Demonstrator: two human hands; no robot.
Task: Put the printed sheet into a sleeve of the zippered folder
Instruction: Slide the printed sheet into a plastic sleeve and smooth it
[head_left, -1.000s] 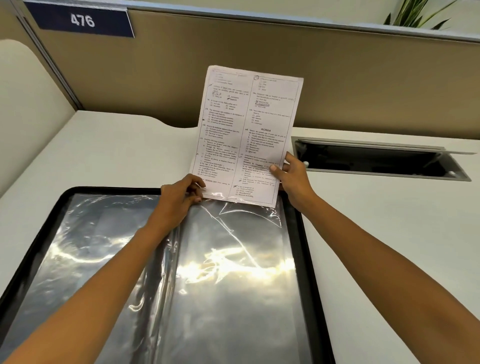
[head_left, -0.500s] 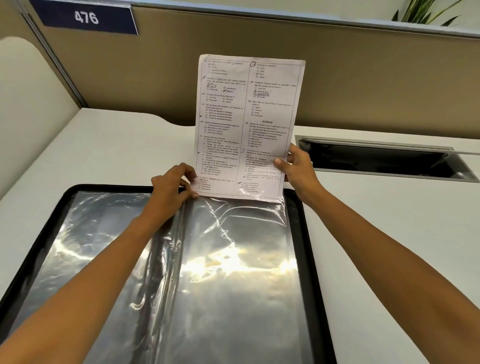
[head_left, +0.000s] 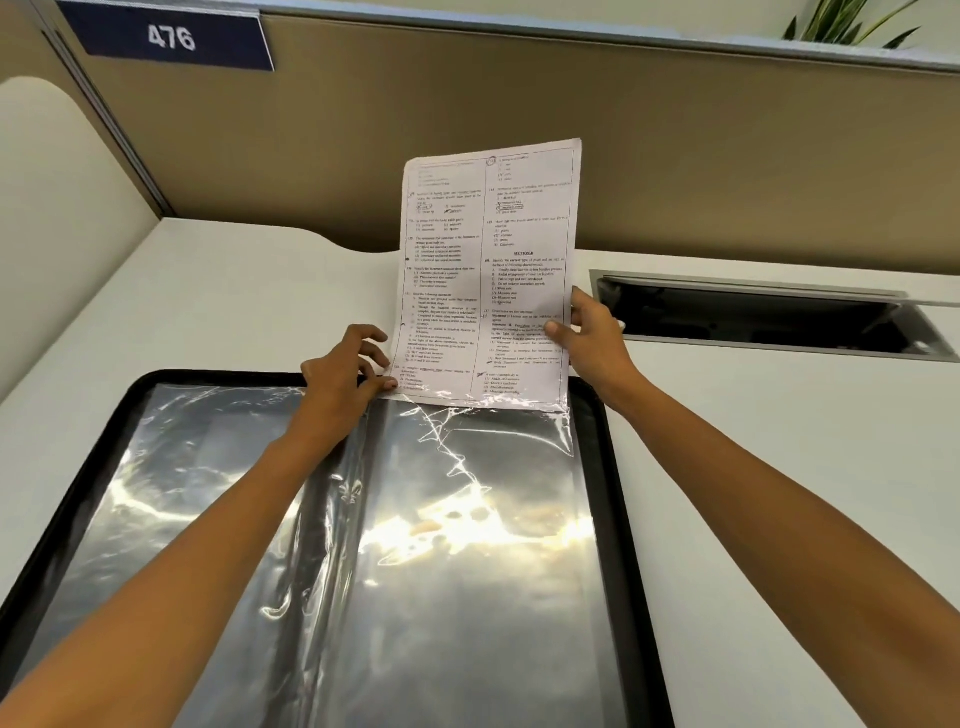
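Observation:
A black zippered folder lies open on the desk with shiny clear sleeves on both pages. The printed sheet stands nearly upright above the top edge of the right-hand sleeve, and its bottom edge sits just inside the sleeve's mouth. My right hand pinches the sheet's right edge. My left hand grips the sleeve's top left corner beside the sheet's lower left corner, with its fingers curled.
A tan partition with a blue "476" sign rises behind the white desk. A recessed cable tray with its lid up is at the right. Plant leaves show at the top right.
The sheet has come down and its bottom edge has slipped into the sleeve's mouth. Both hands kept their grips and moved slightly with it.

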